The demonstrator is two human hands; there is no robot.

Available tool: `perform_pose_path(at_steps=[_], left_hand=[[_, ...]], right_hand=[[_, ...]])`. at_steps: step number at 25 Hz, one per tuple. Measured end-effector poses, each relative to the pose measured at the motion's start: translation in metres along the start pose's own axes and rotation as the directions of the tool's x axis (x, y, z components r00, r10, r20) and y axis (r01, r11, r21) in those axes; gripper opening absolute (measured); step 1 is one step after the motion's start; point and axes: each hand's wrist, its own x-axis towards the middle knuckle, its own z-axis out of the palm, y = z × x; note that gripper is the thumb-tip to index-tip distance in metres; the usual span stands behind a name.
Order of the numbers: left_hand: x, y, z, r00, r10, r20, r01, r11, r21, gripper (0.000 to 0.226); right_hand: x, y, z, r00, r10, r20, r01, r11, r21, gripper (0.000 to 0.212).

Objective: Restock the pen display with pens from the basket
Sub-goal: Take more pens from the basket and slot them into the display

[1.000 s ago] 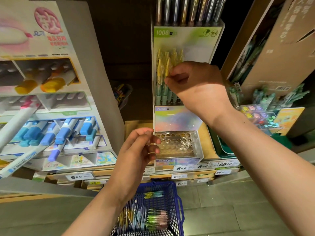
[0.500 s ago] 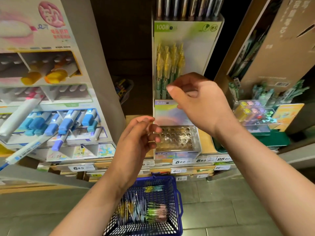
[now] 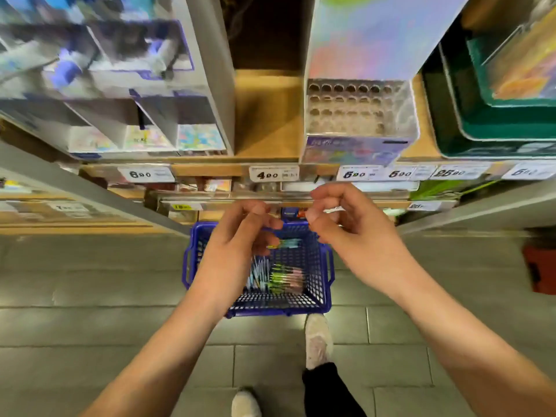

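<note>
1. The pen display point(image 3: 358, 109), upper centre-right of the frame, shows only empty holes; restocking it seems barely begun.
2. Pens point(image 3: 284, 275) lie in the basket point(image 3: 317, 263) at centre frame.
3. The left hand point(image 3: 237, 236) and right hand point(image 3: 349, 227) hover above it, loosely curled, with no pen visibly held.

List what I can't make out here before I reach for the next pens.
- Head view: the pens in the basket are motion-blurred and partly covered by the left hand; count unclear.
- Right hand: blur hides whether its grip holds anything.
- Pen display: upper tiers cut off by the top edge.
- Left-side rack: blurred, contents unreadable.
</note>
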Motion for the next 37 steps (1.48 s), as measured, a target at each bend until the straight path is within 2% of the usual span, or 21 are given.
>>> perform_pose_path(at_steps=[6,11,14,16,18,20,23,27,30,34,37], left_hand=[[0.035,-0.168,-0.045,0.984,-0.151,-0.096,0.149,0.989,-0.023,0.016],[0.092,-0.322,-0.069,0.935,-0.282,-0.213,0.275,0.959,-0.063,0.017],[0.132,-0.398,-0.082,0.909,-0.348,-0.229,0.344,0.937,-0.058,0.015],[0.161,-0.436,-0.09,0.904,-0.373,-0.207,0.373,0.927,-0.04,0.015],[0.192,-0.468,-0.098,0.909,-0.377,-0.176,0.39,0.92,0.044,0.016],[0.219,-0.488,-0.106,0.924,-0.357,-0.135,0.376,0.913,0.16,0.019],[0.241,-0.505,-0.118,0.934,-0.343,-0.103,0.358,0.893,0.272,0.018],[0.246,-0.515,-0.127,0.931,-0.348,-0.108,0.365,0.888,0.279,0.018],[0.243,-0.515,-0.133,0.913,-0.394,-0.101,0.405,0.856,0.322,0.022],[0.241,-0.509,-0.137,0.91,-0.407,-0.085,0.407,0.831,0.379,0.03],[0.239,-0.505,-0.134,0.899,-0.431,-0.079,0.426,0.815,0.393,0.032]], right_hand=[[0.004,0.18,0.064,0.989,0.145,-0.014,-0.145,0.988,-0.048,0.018],[0.047,0.348,0.097,0.974,0.223,-0.026,-0.219,0.914,-0.341,0.017],[0.094,0.433,0.107,0.962,0.267,0.055,-0.203,0.836,-0.51,0.023],[0.128,0.48,0.111,0.948,0.29,0.129,-0.134,0.734,-0.666,0.032],[0.162,0.525,0.113,0.935,0.291,0.202,0.019,0.528,-0.849,0.043],[0.191,0.564,0.114,0.911,0.336,0.238,0.106,0.368,-0.924,0.052],[0.222,0.605,0.12,0.899,0.372,0.232,0.141,0.256,-0.956,0.062],[0.23,0.631,0.133,0.953,0.214,0.214,0.213,0.03,-0.977,0.058],[0.227,0.64,0.141,0.954,0.169,0.247,0.254,-0.02,-0.967,0.05],[0.222,0.645,0.146,0.935,0.192,0.297,0.316,-0.074,-0.946,0.036],[0.222,0.64,0.146,0.915,0.245,0.32,0.348,-0.077,-0.934,0.03]])
